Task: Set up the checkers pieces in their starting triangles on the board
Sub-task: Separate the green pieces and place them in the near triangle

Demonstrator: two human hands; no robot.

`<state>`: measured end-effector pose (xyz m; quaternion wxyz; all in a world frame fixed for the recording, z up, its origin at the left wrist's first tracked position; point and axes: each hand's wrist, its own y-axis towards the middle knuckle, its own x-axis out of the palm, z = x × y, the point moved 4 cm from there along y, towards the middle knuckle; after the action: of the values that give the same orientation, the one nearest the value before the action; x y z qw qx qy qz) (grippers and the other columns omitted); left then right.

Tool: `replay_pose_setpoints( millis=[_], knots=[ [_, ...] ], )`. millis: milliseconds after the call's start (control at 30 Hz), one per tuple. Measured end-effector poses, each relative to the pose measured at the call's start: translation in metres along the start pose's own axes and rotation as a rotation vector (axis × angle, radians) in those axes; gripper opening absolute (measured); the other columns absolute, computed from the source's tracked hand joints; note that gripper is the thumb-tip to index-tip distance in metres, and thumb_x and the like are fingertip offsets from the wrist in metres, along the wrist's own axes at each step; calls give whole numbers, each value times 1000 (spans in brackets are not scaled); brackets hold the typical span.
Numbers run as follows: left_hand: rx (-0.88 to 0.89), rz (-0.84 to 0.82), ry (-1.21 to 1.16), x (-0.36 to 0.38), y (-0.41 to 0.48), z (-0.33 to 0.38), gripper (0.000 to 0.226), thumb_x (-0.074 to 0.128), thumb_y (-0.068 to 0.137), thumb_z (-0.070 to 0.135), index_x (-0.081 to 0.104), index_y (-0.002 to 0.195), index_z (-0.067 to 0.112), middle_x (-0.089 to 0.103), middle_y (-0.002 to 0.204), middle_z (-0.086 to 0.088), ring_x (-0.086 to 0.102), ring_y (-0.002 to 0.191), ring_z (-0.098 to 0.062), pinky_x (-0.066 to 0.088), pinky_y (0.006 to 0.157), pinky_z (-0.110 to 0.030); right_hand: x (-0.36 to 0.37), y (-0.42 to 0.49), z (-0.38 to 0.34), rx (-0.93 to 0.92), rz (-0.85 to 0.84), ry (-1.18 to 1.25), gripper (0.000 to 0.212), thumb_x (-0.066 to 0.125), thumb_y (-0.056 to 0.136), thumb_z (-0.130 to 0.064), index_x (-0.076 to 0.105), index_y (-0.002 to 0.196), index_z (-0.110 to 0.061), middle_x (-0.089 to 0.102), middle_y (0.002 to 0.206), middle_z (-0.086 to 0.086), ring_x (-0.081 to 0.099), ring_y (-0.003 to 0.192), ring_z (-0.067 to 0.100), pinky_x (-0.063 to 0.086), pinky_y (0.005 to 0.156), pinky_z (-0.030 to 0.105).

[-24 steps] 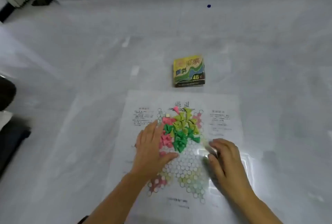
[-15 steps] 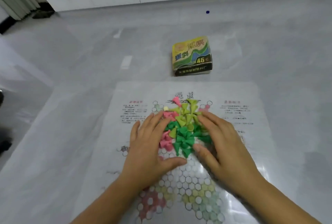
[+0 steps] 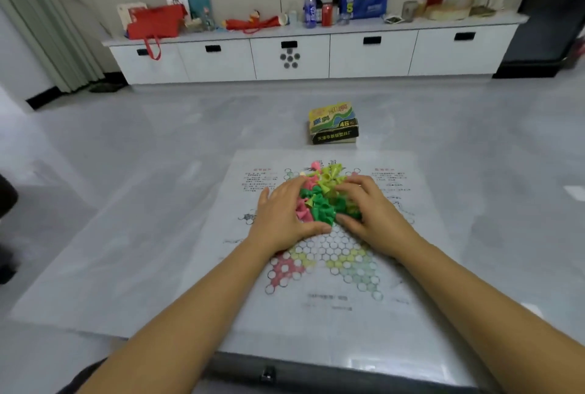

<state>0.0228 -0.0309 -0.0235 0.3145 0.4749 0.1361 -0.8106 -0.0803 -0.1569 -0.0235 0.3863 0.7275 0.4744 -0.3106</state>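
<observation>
Plastic, small and cone-shaped, the checkers pieces (image 3: pixel 323 200) lie in one mixed heap of pink, dark green and yellow-green. The heap sits on the far half of the board (image 3: pixel 329 248), over its middle and towards its far point. None stands in a starting triangle, and many lie tipped on their sides, tangled together. The board is a thin printed sheet lying flat, with a star of white circles. Its near points, tinted pink, yellow and pale green, carry no pieces.

At the board's middle, the left hand (image 3: pixel 281 216) presses against the heap's left flank with fingers nearly straight and the thumb along its near edge. The right hand (image 3: pixel 370 213) covers the right flank, fingers curled over the pieces and thumb at the near edge, so it grips part of the heap. Whether any single piece is pinched is hidden.

The step in hand looks like corralling the loose pieces, with the setting-out itself barely begun. Next, the colours probably need pulling apart, then each piece lifted singly and stood upright on a circle of its matching triangle. Such light cones are likely to roll and scatter, and the thin sheet may slide under a push.

Just beyond the board's far edge a yellow-and-green box (image 3: pixel 334 123) stands on the grey floor (image 3: pixel 158 147). Well beyond the board a long white cabinet (image 3: pixel 373 56) runs along the wall.
</observation>
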Motion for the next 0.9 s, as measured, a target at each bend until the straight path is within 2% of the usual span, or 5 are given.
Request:
replay_pose_setpoints(
  millis=[100, 267, 567, 800, 900],
  knots=[
    [-41, 34, -71, -7, -7, 7, 98, 76, 56, 54, 28, 136, 24, 44, 140, 1, 40, 126, -21, 21, 112, -51, -5, -1, 1, 120, 79, -107, 57, 65, 78, -40, 43, 124, -15, 41, 125, 4, 50, 104, 18, 41, 80, 25],
    [-59, 35, -71, -8, -6, 5, 104, 77, 55, 55, 24, 138, 22, 35, 145, -2, 35, 129, -23, 20, 113, -51, -4, 2, 4, 195, 45, -147, 35, 64, 77, -47, 45, 87, -19, 47, 85, -4, 47, 73, 16, 33, 55, 26],
    [-57, 88, -153, -9, 1, -2, 99, 79, 55, 51, 29, 135, 22, 37, 142, -2, 37, 128, -23, 30, 109, -50, -4, 3, 8, 111, 36, -56, 26, 63, 81, -38, 62, 85, -13, 50, 83, -5, 48, 75, 13, 38, 68, 26],
    [52, 109, -54, -12, -30, 3, 33, 63, 80, 35, 55, 110, 24, 45, 134, 4, 36, 128, -14, 23, 112, -39, -28, -45, -9, 243, 85, 348, 19, 59, 85, -27, 69, 77, -13, 69, 75, -2, 57, 68, 3, 42, 63, 14],
    [60, 209, -52, -4, -37, 11, 22, 62, 82, 28, 59, 104, 24, 45, 133, 7, 33, 129, -12, 20, 111, -36, -18, -69, -16, 180, 70, 206, 21, 58, 83, -38, 69, 76, -22, 64, 77, -15, 53, 84, 2, 40, 71, 13]
  ],
)
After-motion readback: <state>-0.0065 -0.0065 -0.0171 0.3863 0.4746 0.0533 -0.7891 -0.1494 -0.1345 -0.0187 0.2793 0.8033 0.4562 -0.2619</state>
